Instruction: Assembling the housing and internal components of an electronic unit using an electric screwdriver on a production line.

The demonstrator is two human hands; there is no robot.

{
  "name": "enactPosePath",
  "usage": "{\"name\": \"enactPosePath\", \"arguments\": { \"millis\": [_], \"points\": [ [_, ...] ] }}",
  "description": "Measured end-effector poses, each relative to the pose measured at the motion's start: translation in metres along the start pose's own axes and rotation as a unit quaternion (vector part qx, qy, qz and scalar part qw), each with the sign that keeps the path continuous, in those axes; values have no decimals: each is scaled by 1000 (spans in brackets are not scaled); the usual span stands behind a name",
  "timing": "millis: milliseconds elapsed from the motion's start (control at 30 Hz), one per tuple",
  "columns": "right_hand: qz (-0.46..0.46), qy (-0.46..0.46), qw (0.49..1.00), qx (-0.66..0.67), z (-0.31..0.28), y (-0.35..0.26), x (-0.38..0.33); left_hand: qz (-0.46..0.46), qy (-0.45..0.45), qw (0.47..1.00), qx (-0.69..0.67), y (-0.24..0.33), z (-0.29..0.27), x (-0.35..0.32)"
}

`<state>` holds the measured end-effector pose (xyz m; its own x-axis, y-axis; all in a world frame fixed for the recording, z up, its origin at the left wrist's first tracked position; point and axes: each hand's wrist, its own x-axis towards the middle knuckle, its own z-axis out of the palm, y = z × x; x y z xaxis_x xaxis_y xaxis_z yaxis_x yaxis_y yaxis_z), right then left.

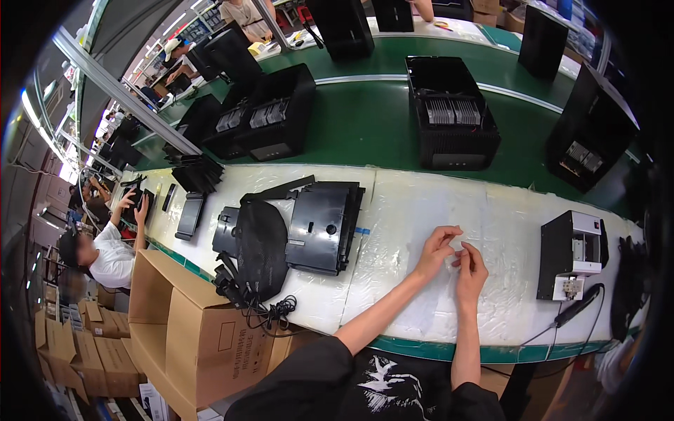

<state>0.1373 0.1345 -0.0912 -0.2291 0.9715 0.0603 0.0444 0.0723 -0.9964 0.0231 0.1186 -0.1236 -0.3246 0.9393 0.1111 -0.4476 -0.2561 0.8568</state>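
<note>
My left hand (437, 251) and my right hand (472, 272) hover close together over the film-covered white worktop (393, 288), fingertips facing each other. The left fingers reach forward and are slightly bent, with a gap to the thumb. The right fingers curl loosely, apart from the thumb. No object shows in either hand. To the left lie black plastic panels (321, 228), stacked, with a blue tab at their edge. Against them rests a black mesh-like bag (261, 249). A black and white benchtop device (574, 245) stands right of my hands, beside a black corded screwdriver (580, 304).
Beyond the worktop, a green conveyor (372, 119) carries several black cases, one (453, 116) straight ahead. An open cardboard box (210, 344) stands at the lower left, near coiled black cable (281, 309). A co-worker (112, 256) in white sits farther left.
</note>
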Motion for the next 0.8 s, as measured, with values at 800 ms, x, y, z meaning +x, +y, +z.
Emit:
{"name": "enactPosePath", "arguments": {
  "millis": [800],
  "points": [
    [-68, 59, 994, -69, 2, 12, 7, 214, -67, 624, 748, 110, 34, 233]
  ]
}}
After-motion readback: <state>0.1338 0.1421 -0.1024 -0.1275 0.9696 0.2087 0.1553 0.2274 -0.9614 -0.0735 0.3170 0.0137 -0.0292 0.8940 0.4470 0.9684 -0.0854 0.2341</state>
